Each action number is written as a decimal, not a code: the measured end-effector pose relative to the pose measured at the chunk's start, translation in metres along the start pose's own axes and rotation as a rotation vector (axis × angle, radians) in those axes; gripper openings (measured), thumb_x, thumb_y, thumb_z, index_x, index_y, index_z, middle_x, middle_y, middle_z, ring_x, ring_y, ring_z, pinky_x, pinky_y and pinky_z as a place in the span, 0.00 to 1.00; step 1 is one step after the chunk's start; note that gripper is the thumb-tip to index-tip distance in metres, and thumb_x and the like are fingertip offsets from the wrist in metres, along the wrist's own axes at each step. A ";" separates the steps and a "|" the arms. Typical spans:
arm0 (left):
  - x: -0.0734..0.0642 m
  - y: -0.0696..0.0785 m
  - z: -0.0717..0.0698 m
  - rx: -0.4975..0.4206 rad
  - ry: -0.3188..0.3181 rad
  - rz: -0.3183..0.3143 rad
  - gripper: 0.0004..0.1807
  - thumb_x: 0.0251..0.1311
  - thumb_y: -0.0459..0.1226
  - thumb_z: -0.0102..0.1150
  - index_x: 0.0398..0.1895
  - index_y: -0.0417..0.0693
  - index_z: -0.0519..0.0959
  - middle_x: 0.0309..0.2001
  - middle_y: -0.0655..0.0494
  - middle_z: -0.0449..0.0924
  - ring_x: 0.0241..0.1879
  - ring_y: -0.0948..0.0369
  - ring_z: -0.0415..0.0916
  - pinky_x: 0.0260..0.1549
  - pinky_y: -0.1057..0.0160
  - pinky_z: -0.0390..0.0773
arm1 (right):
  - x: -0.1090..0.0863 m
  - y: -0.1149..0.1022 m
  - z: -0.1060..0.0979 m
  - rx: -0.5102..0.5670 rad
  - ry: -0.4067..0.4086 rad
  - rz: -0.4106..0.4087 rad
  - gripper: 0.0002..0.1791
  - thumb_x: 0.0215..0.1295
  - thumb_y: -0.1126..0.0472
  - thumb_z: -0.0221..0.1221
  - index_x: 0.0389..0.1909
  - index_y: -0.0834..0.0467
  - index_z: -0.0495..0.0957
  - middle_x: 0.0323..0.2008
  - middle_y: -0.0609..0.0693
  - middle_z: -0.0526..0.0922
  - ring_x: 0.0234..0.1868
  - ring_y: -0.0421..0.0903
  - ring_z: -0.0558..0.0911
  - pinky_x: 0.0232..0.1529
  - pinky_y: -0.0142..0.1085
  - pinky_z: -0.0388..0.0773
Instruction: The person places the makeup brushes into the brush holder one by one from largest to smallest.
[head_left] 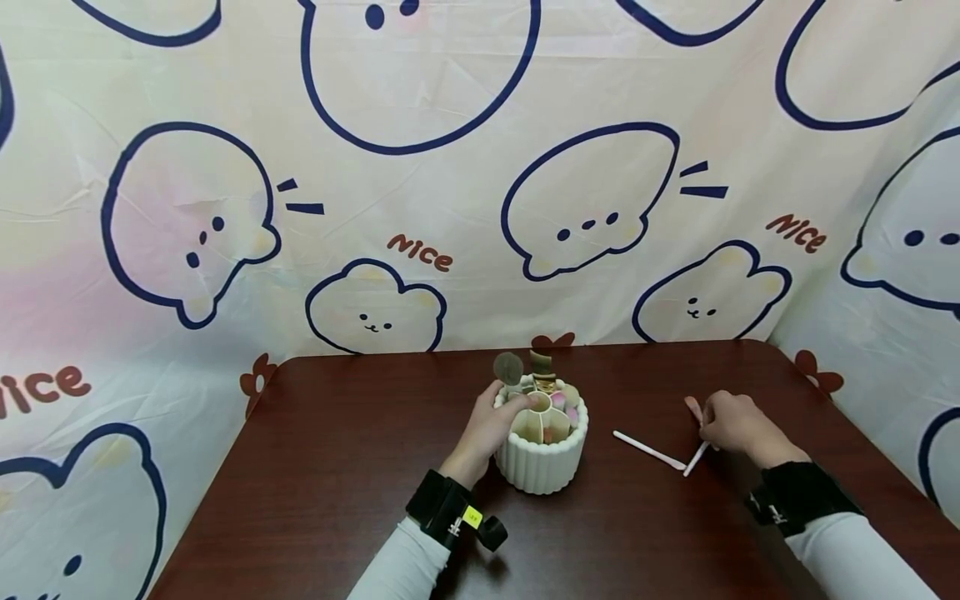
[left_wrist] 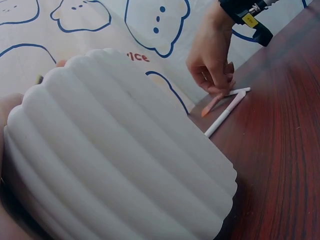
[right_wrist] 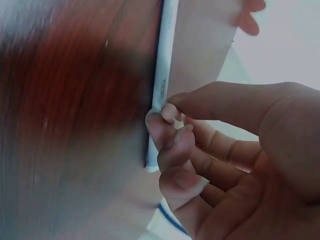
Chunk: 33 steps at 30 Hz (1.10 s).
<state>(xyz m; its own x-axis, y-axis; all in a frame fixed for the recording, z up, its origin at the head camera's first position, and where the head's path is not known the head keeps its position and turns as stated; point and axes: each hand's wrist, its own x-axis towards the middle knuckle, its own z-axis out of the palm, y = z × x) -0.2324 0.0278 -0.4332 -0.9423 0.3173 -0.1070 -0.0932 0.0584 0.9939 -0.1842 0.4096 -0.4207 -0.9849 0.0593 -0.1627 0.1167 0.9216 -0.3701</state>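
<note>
A white ribbed organizer pot (head_left: 540, 467) stands on the table. My left hand (head_left: 491, 429) grips it, thumb over the rim and fingers at its outer left side. Inside are cream-coloured compartments with a round greyish disc (head_left: 508, 367), a gold-toned piece (head_left: 542, 371) and several pink and pale items. Farther right, my right hand (head_left: 738, 425) pinches a slim pinkish stick with an orange tip (head_left: 692, 406) between thumb and fingertips. Right under those fingertips runs a white stick (right_wrist: 166, 65) with small print. Another white stick (head_left: 647, 450) lies to its left, their near ends meeting.
The dark wooden table (head_left: 360, 467) has its far edge against a hanging cloth (head_left: 465, 200) printed with cartoon bears. Cloth also hangs along the left and right sides. Each wrist wears a black band, the left one with a small camera (head_left: 491, 533).
</note>
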 end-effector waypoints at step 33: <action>-0.001 -0.001 0.000 -0.017 -0.008 0.024 0.46 0.61 0.55 0.66 0.78 0.48 0.62 0.78 0.48 0.59 0.77 0.48 0.54 0.73 0.40 0.56 | 0.019 -0.045 0.018 -0.015 -0.004 0.057 0.12 0.72 0.63 0.56 0.28 0.63 0.73 0.22 0.56 0.76 0.25 0.51 0.76 0.27 0.41 0.73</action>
<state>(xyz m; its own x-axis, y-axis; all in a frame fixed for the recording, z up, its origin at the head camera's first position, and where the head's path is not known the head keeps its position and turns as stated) -0.2319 0.0274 -0.4338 -0.9416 0.3263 -0.0835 -0.0763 0.0348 0.9965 -0.2061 0.3629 -0.4236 -0.9760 0.1106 -0.1874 0.1710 0.9226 -0.3459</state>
